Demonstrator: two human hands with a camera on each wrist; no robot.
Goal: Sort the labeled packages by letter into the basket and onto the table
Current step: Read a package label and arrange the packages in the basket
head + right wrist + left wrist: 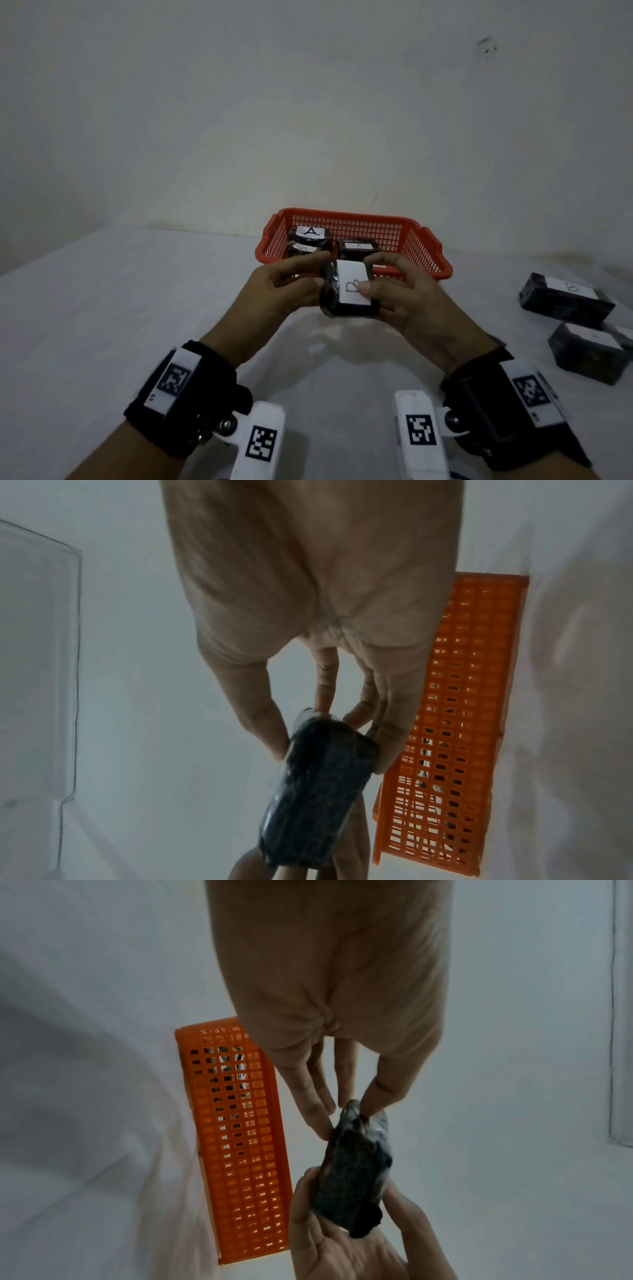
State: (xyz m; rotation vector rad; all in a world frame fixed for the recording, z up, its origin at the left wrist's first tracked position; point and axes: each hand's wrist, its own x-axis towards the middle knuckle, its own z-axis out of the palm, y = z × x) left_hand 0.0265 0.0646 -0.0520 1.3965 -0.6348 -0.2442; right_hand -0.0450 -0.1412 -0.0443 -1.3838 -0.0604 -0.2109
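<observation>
Gripping package B (pixel 349 289) between left hand (pixel 287 291) and right hand (pixel 407 298), above the tabletop (pixel 102 308), just before the basket (pixel 352 270) rim.

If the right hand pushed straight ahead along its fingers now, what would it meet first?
Beyond the B package it grips, the right hand probably meets the orange basket, its near wall just past the fingertips; depth is uncertain.
</observation>
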